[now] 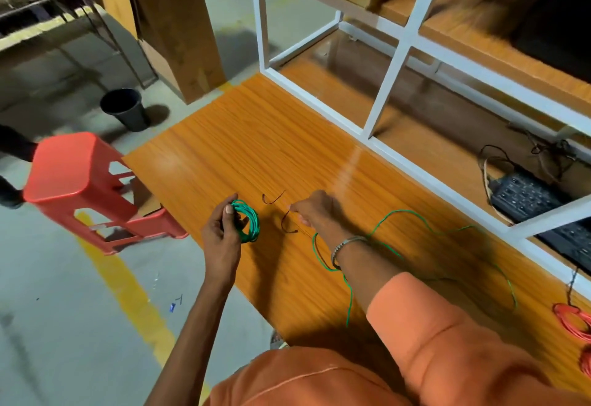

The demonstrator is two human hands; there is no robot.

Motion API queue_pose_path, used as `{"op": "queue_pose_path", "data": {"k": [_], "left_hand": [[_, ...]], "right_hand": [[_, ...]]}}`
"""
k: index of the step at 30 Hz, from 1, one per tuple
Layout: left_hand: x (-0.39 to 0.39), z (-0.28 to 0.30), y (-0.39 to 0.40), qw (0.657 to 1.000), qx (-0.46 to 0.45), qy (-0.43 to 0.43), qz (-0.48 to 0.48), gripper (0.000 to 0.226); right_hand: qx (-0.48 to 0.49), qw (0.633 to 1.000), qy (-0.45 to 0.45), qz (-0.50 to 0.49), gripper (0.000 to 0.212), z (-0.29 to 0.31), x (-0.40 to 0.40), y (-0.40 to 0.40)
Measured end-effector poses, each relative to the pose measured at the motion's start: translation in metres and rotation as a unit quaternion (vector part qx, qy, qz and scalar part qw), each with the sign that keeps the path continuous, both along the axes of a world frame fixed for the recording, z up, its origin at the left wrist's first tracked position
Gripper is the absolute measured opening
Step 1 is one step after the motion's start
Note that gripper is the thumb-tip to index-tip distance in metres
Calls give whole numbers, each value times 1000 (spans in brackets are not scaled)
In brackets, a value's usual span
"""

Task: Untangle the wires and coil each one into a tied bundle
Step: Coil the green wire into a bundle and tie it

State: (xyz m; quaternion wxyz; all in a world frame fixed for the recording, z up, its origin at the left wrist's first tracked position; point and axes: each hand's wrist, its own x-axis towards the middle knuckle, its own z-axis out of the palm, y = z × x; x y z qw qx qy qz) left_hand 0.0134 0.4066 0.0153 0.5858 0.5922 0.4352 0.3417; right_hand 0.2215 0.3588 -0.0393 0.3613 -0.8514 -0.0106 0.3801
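Left hand: the left hand [224,226] is up over the near-left part of the table, fingers and thumb curled round a green coil [246,221], holding it just above the wood.
Green coil: several tidy loops stacked together, gripped at its left side, the rest of the ring standing clear to the right of the fingers.
Right hand: the right hand [315,209] reaches forward over the table, fingers bent and pinching one end of a short dark tie [285,221]; the grip is a little blurred.
Short dark tie: it curves down from the fingertips to the wood; a second dark tie [272,198] lies just beyond it, between the two hands.
Loose green wire [412,218]: it snakes across the table to the right of the right arm, loops under the wrist and trails off the near edge.
Wrist: a metal bracelet [345,245] sits above an orange sleeve [447,325].
Table [256,137]: orange wood grain, with a white frame [393,63] standing at its far side.
Right edge: red wire bundles [574,319] lie on the table, well apart from the hands.
Floor side: a red stool [76,175] stands beside the table's left edge, a black bin [123,111] beyond it.
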Motion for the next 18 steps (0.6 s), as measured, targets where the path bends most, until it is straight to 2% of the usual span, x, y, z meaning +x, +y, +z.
{"op": "queue_pose_path", "data": {"k": [2,3,8,10,14,18], "left_hand": [[1,-3,-1,1000,-3,5,3,34],[3,-3,-3,1000,-5,5,2,33],[19,-8,-17,999,-7,-1,-39,34],[27,-11,-23,998,-2,1,-65,35],[38,-11,-34,995,1,-9,-103,35],[56,-9,-51,991,-2,-21,-129,33]], "right_hand": [[-7,999,34,-40,18,-4,1,-2],[-9,997,35,-63,15,-6,0,-5],[24,994,45,-98,29,-12,-3,-12],[42,989,51,-129,25,-16,-2,-19],[161,957,72,-230,14,6,0,-52],[273,926,78,-249,9,56,7,-97]]}}
